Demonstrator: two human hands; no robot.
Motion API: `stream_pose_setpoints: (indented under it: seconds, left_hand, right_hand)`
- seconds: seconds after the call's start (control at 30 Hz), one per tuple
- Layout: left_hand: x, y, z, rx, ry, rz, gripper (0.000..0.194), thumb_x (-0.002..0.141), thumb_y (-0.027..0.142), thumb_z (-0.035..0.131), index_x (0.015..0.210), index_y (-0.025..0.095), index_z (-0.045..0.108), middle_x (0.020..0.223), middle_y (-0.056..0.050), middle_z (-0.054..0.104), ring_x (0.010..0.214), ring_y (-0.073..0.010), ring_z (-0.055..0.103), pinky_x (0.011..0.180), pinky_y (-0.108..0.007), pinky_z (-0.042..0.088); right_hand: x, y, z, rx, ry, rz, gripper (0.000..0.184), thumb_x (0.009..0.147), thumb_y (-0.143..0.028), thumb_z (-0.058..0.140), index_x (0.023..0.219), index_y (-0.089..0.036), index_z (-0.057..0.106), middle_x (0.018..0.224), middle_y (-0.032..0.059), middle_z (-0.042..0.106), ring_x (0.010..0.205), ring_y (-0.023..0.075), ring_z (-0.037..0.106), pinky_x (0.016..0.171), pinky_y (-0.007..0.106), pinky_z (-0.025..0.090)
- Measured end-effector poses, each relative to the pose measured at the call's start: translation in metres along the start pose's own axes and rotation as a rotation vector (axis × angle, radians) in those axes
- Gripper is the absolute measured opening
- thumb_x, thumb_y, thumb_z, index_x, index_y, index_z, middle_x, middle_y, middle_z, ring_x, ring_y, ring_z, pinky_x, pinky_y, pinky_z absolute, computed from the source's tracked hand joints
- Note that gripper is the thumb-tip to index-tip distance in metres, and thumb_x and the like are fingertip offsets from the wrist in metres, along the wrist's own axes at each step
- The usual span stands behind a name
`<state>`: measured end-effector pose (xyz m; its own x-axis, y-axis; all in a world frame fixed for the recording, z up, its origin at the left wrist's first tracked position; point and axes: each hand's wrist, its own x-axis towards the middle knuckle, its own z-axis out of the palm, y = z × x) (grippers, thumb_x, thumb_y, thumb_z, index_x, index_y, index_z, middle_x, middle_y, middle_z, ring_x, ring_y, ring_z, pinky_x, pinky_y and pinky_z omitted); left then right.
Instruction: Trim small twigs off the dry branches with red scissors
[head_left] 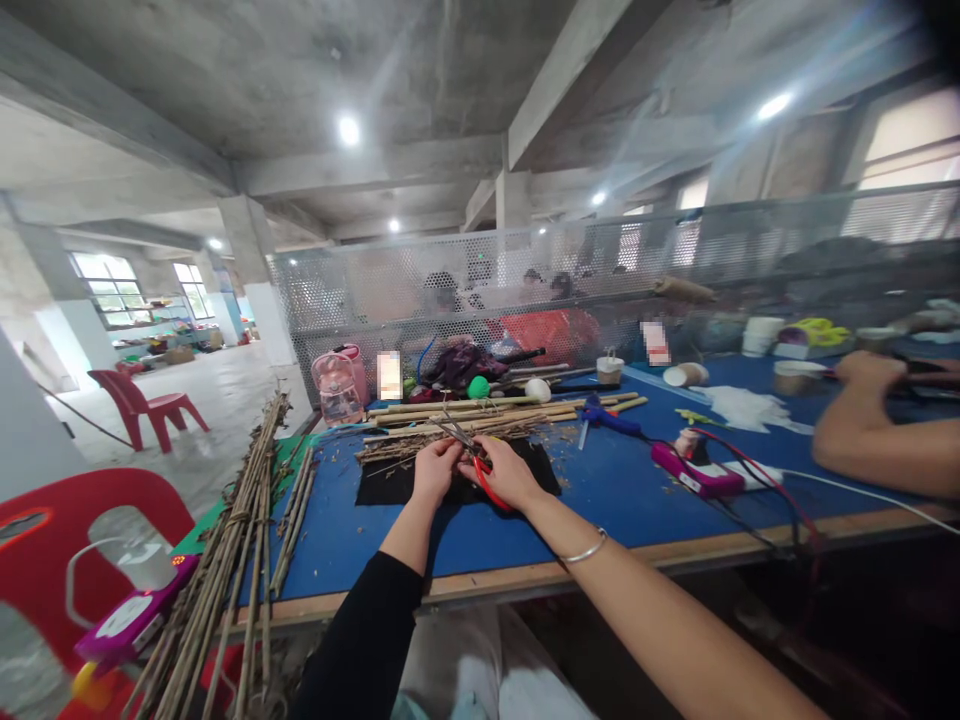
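My right hand is wrapped round red-handled pliers, their metal jaws pointing forward and left. Close beside it, my left hand is closed, fingertips pinched by the jaws; whatever lies in them is too small to make out. Both hands are over a black cloth on the blue table. Just beyond them lies a heap of thin dry twigs, with scraps scattered around. Longer bamboo-like sticks lie across the table behind the heap.
A large bundle of dry stalks leans at the table's left edge, by a red chair. To the right are a blue glue gun, a purple power strip and cables. Another person's arm rests far right. A perforated metal screen stands behind.
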<state>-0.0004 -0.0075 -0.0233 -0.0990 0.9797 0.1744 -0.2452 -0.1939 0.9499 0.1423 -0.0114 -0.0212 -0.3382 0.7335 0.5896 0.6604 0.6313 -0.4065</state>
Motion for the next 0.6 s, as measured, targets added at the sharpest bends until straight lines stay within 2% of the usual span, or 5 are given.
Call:
stream_pose_setpoints:
  seconds: [0.33, 0.6]
  left_hand:
    - [-0.0023, -0.0001, -0.0001, 0.023, -0.054, 0.034, 0.021, 0.063, 0.024, 0.067, 0.079, 0.011, 0.068, 0.066, -0.004, 0.066, 0.056, -0.0119, 0.058, 0.053, -0.021, 0.044]
    - [-0.0038, 0.0033, 0.0, 0.112, 0.023, 0.08, 0.017, 0.063, 0.025, 0.065, 0.073, 0.012, 0.069, 0.058, -0.001, 0.063, 0.052, -0.0113, 0.055, 0.051, -0.021, 0.043]
  right_hand:
    - [0.0017, 0.004, 0.0034, -0.015, 0.004, -0.031, 0.051, 0.073, -0.046, 0.058, 0.113, -0.015, 0.049, 0.105, 0.0109, 0.057, 0.098, 0.0222, 0.051, 0.085, 0.035, 0.039]
    - [0.0009, -0.0031, -0.0064, 0.036, -0.045, -0.041, 0.034, 0.079, -0.041, 0.053, 0.107, -0.021, 0.054, 0.1, 0.006, 0.06, 0.094, 0.0183, 0.054, 0.079, 0.029, 0.041]
